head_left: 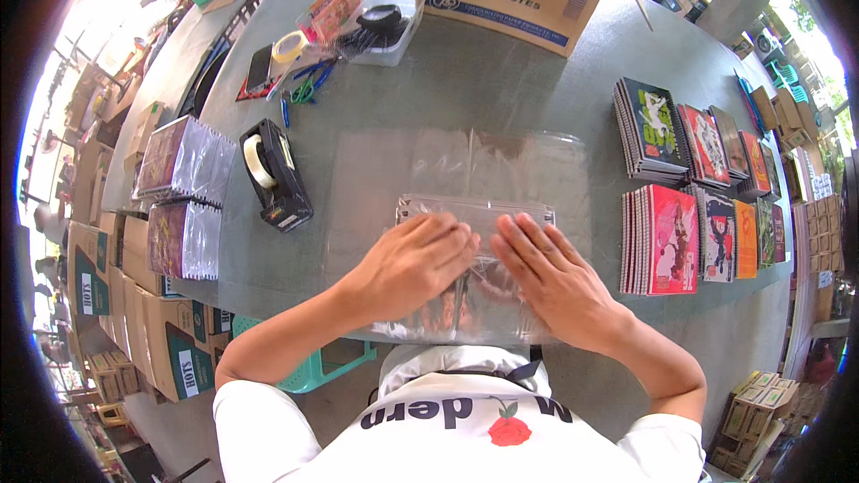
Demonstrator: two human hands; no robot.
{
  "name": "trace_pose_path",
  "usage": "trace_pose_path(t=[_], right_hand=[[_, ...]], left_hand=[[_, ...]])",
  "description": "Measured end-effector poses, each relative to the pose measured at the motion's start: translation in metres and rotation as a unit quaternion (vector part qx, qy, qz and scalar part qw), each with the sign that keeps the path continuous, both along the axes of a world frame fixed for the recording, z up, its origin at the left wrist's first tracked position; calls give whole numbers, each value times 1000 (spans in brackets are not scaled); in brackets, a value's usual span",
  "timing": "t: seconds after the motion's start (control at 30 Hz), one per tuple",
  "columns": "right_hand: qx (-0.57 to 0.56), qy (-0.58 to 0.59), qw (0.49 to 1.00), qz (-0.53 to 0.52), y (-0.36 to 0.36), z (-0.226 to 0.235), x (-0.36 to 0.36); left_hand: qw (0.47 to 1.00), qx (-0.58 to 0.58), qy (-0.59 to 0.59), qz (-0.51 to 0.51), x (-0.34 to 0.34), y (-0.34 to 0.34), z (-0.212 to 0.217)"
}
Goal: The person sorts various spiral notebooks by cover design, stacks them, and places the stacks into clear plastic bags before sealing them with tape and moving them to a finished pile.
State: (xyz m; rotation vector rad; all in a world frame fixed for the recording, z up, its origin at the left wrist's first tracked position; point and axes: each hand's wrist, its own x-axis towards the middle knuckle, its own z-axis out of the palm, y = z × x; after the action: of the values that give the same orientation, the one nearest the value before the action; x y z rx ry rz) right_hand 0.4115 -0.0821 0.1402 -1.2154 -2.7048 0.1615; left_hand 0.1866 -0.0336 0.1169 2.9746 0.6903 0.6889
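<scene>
A wrapped bundle [488,293] in clear plastic film [394,161] lies on the counter [501,89] close to the person, directly under and between both hands. Its far edge, lined with spiral binding, shows just beyond the fingertips; its near part reaches back between the wrists. The left hand [413,261] is curled, fingers bunched over the film; whether it pinches any, I cannot tell. The right hand [553,277] lies flat, fingers extended together, resting on the bundle and gripping nothing visible.
</scene>
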Motion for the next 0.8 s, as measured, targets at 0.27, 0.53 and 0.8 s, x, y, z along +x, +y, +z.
trace_pose_path(t=[0.27, 0.53, 0.8], right_hand=[[-17, 140, 990, 24, 41, -18, -15], [-39, 54, 994, 82, 50, -17, -18], [-84, 69, 993, 39, 46, -3, -30]], left_hand=[[966, 166, -197, -4, 2, -7, -51], [957, 46, -171, 229, -80, 7, -45], [463, -387, -522, 603, -231, 34, -133]])
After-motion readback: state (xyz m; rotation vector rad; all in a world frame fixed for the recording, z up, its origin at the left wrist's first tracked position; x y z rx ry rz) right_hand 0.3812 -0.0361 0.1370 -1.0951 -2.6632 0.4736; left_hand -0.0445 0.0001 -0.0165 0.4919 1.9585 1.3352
